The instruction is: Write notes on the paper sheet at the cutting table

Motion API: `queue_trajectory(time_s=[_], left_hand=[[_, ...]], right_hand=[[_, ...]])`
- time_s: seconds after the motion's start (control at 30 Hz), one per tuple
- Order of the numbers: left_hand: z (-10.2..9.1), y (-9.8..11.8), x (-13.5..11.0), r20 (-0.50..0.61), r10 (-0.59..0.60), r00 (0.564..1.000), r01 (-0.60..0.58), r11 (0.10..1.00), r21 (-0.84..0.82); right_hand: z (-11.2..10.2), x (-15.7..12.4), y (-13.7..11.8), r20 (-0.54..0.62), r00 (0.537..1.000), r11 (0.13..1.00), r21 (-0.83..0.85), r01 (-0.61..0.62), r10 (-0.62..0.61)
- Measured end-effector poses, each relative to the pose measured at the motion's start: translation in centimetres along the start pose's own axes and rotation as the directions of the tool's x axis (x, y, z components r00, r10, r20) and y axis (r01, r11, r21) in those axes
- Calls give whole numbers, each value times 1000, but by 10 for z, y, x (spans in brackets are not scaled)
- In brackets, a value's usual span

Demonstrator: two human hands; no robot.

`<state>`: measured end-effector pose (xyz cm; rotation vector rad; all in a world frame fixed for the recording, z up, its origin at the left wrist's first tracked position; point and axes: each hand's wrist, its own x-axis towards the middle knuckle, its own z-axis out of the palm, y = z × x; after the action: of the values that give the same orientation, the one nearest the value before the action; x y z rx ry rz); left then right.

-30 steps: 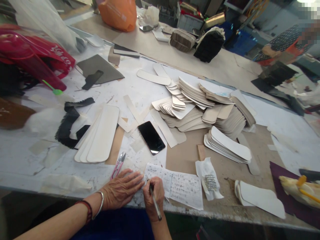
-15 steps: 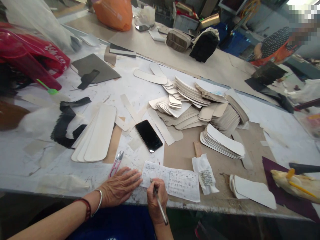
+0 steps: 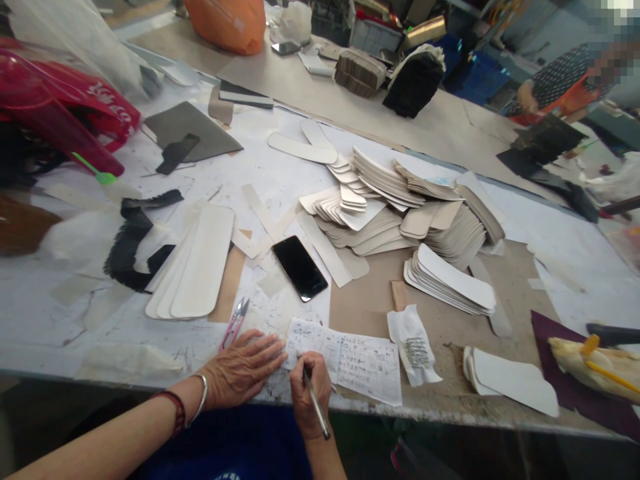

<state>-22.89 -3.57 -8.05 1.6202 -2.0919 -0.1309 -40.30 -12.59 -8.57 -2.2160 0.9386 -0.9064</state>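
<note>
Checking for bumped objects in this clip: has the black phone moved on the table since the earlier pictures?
No. Judged against the pink-handled snips, the black phone lies in the same place; only the whole view shifted.

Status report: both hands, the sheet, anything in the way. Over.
Right hand gripping pen over written sheet. Left hand flat beside it. Snips and phone nearby, off the sheet.

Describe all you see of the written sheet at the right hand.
The written sheet is white, thin and paper-like, wider than tall, with rows of dark marks too small to read and a line near its middle. It lies nearly flat on the table, near the front edge, slightly askew. The left hand reaches its left edge; the right hand, holding a pen, covers its lower left part.
</note>
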Motion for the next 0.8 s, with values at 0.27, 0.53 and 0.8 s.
queue_trajectory(time_s=[0.27,0.53,0.8], left_hand=[[-2,0,3,-12,2,1000,-2,1000,1],[-2,2,4,-15,6,1000,-6,1000,3],[-2,1,1,-9,4,1000,-4,1000,10]], right_hand=[[0,2,0,1,1000,1000,2,-3,3],[1,2,0,-1,1000,1000,-15,7,-7],[0,3,-1,1,1000,1000,-7,19,-19]])
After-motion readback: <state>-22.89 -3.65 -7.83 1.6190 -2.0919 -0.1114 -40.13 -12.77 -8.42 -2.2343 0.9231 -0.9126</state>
